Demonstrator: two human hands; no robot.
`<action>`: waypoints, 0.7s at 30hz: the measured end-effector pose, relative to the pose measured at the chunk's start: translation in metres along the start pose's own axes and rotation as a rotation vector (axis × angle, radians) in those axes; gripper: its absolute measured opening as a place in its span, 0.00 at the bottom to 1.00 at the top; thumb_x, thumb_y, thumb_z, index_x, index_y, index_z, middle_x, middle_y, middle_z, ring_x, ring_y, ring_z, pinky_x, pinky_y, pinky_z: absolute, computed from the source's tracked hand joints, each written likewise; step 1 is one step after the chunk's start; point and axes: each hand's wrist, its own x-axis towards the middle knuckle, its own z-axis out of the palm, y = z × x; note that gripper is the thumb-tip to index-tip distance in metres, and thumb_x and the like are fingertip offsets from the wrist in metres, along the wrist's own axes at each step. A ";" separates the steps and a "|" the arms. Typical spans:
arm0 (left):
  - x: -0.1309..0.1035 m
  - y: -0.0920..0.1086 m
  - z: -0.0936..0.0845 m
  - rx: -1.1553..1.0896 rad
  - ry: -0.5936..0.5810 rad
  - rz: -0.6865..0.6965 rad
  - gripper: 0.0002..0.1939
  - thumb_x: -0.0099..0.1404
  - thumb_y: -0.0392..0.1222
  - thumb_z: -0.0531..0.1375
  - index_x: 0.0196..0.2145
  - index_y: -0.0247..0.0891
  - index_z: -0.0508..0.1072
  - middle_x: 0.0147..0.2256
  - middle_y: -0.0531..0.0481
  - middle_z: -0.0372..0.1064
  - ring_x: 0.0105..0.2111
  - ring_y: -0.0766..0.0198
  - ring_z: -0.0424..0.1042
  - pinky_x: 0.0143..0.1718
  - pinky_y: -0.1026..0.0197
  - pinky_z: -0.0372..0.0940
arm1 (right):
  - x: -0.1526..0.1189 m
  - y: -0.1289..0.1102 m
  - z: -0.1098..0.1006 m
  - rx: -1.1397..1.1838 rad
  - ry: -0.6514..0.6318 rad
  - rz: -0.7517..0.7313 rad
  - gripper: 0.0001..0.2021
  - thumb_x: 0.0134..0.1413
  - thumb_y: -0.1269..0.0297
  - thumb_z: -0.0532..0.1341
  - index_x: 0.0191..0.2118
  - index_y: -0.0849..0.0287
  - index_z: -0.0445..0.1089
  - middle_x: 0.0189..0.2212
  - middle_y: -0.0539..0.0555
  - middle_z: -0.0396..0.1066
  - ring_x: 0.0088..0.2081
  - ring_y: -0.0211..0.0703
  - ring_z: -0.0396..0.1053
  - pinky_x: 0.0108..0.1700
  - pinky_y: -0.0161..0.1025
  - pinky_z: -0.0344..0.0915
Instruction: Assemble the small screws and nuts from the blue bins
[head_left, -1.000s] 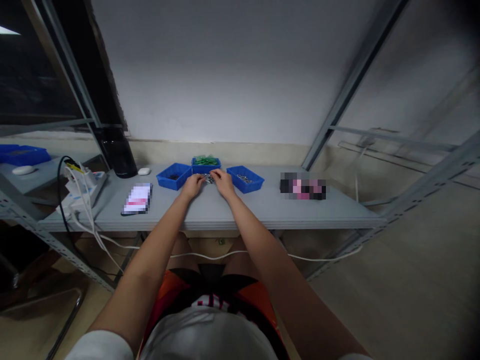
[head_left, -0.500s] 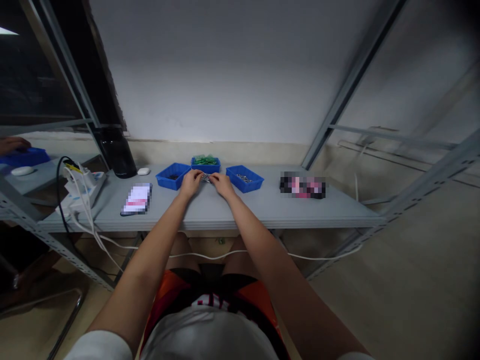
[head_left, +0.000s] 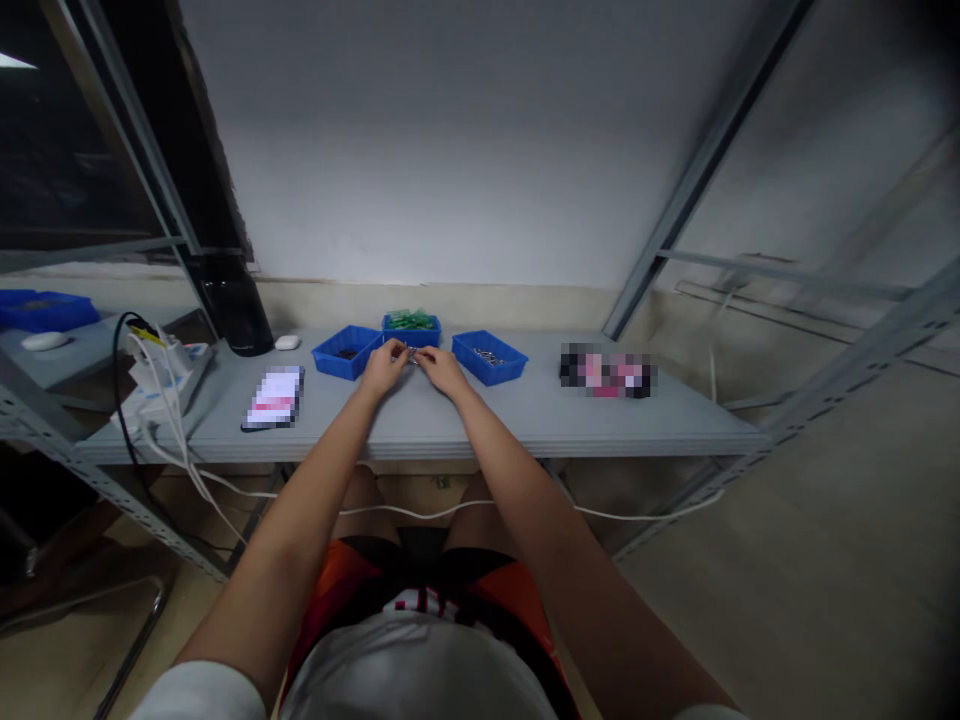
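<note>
While the grey bench [head_left: 450, 420] beneath stays as before, three blue bins [head_left: 489, 358] flank the hands; left hand [head_left: 384, 366] and right hand [head_left: 442, 370] have drawn closer, together pinching a small metal part [head_left: 412, 354] between them.

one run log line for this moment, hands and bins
left hand + right hand: pinching small metal part | ahead: three blue bins | surface: grey shelf
</note>
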 end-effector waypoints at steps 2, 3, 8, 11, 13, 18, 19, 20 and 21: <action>0.000 -0.001 0.000 0.003 -0.011 -0.024 0.10 0.62 0.41 0.56 0.37 0.34 0.73 0.35 0.44 0.74 0.36 0.61 0.71 0.39 0.61 0.64 | 0.001 -0.001 -0.001 0.041 0.075 0.033 0.11 0.55 0.61 0.57 0.40 0.59 0.73 0.34 0.54 0.75 0.36 0.41 0.70 0.42 0.37 0.63; 0.000 -0.001 0.000 0.004 -0.040 -0.018 0.09 0.62 0.41 0.56 0.37 0.35 0.73 0.35 0.44 0.74 0.36 0.61 0.71 0.39 0.61 0.64 | 0.001 -0.001 -0.001 0.055 0.087 0.039 0.12 0.55 0.60 0.57 0.40 0.59 0.73 0.33 0.54 0.75 0.36 0.40 0.70 0.42 0.36 0.63; 0.000 -0.003 0.001 0.013 -0.117 0.028 0.09 0.61 0.41 0.57 0.37 0.36 0.75 0.37 0.45 0.75 0.36 0.60 0.72 0.40 0.61 0.64 | 0.001 0.000 0.000 0.034 0.037 0.057 0.10 0.55 0.61 0.56 0.37 0.59 0.72 0.31 0.52 0.74 0.33 0.39 0.69 0.41 0.36 0.62; 0.001 -0.002 0.000 0.029 -0.095 0.019 0.09 0.61 0.41 0.57 0.36 0.36 0.75 0.37 0.44 0.75 0.36 0.59 0.72 0.40 0.60 0.64 | 0.002 0.000 -0.001 0.026 0.041 0.071 0.10 0.54 0.62 0.55 0.35 0.59 0.72 0.29 0.51 0.73 0.32 0.39 0.68 0.40 0.36 0.62; 0.001 -0.001 -0.001 0.038 -0.078 0.015 0.10 0.62 0.42 0.56 0.36 0.36 0.75 0.37 0.44 0.75 0.36 0.59 0.71 0.40 0.60 0.64 | 0.002 -0.001 -0.002 0.037 0.071 0.076 0.10 0.54 0.62 0.55 0.34 0.59 0.71 0.28 0.51 0.72 0.31 0.39 0.68 0.39 0.36 0.62; 0.001 0.000 -0.003 0.073 -0.056 0.015 0.11 0.63 0.41 0.54 0.35 0.36 0.75 0.35 0.43 0.75 0.35 0.59 0.71 0.38 0.60 0.63 | 0.003 -0.005 -0.006 0.064 0.142 0.093 0.09 0.54 0.64 0.55 0.34 0.59 0.70 0.27 0.51 0.72 0.31 0.38 0.67 0.38 0.35 0.62; 0.001 0.000 -0.003 0.075 -0.050 0.018 0.11 0.63 0.40 0.53 0.35 0.36 0.75 0.35 0.43 0.75 0.35 0.59 0.70 0.38 0.60 0.63 | 0.003 -0.005 -0.007 0.063 0.148 0.093 0.09 0.54 0.64 0.55 0.34 0.60 0.70 0.28 0.52 0.72 0.31 0.39 0.67 0.38 0.35 0.62; 0.001 0.000 -0.003 0.074 -0.043 0.020 0.11 0.63 0.40 0.53 0.35 0.36 0.75 0.35 0.44 0.75 0.35 0.60 0.70 0.39 0.60 0.63 | 0.004 -0.005 -0.007 0.060 0.155 0.096 0.09 0.54 0.64 0.54 0.34 0.60 0.71 0.28 0.52 0.72 0.31 0.39 0.67 0.39 0.36 0.62; 0.001 0.000 -0.003 0.071 -0.036 0.019 0.12 0.64 0.40 0.52 0.35 0.36 0.75 0.35 0.44 0.74 0.35 0.60 0.70 0.39 0.60 0.63 | 0.004 -0.005 -0.007 0.057 0.163 0.100 0.09 0.55 0.64 0.54 0.35 0.60 0.71 0.28 0.52 0.72 0.31 0.39 0.68 0.39 0.36 0.62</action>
